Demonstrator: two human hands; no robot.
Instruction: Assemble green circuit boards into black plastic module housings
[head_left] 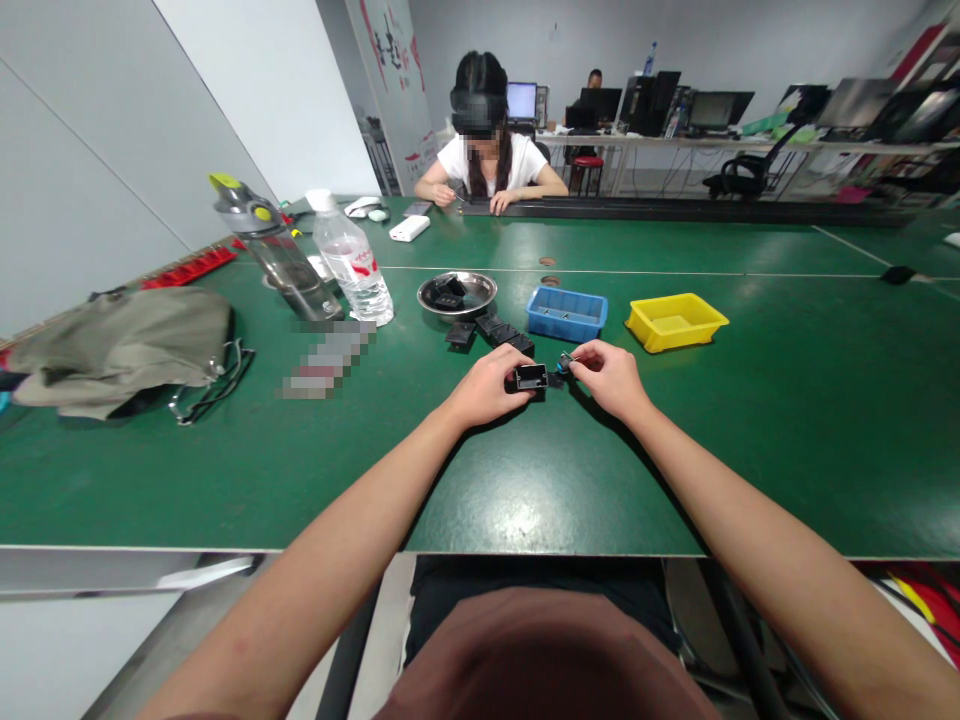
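Observation:
My left hand [486,390] is closed around a small black plastic housing [531,377], held just above the green table [300,470]. My right hand [606,375] pinches a small dark part with a blue bit [564,362] right beside the housing's right end. Several more black housings [495,332] lie in a row just beyond my hands. Behind them sits a round metal dish [457,293] holding black parts.
A blue bin [566,313] and a yellow bin [676,321] stand beyond my right hand. Two water bottles [352,262] and a grey bag [120,350] lie at the left. Another person sits working at the table's far side. Desks with monitors line the back wall.

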